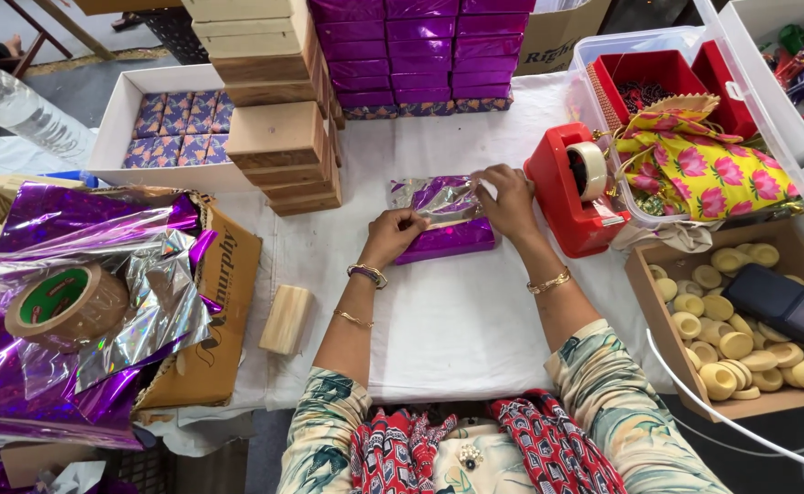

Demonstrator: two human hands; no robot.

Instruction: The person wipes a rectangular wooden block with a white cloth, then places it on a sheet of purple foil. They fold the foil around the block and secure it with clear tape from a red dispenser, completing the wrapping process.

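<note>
A small box half wrapped in shiny purple foil lies on the white cloth in the middle of the table. My left hand presses on its left end, fingers folded over the foil. My right hand pinches the foil flap at the box's upper right edge, next to a red tape dispenser with a roll of clear tape.
Stacked wooden boxes and wrapped purple boxes stand behind. Purple foil sheets with a tape roll lie left. A wooden block is nearby. A tray of round yellow pieces and a clear bin sit right.
</note>
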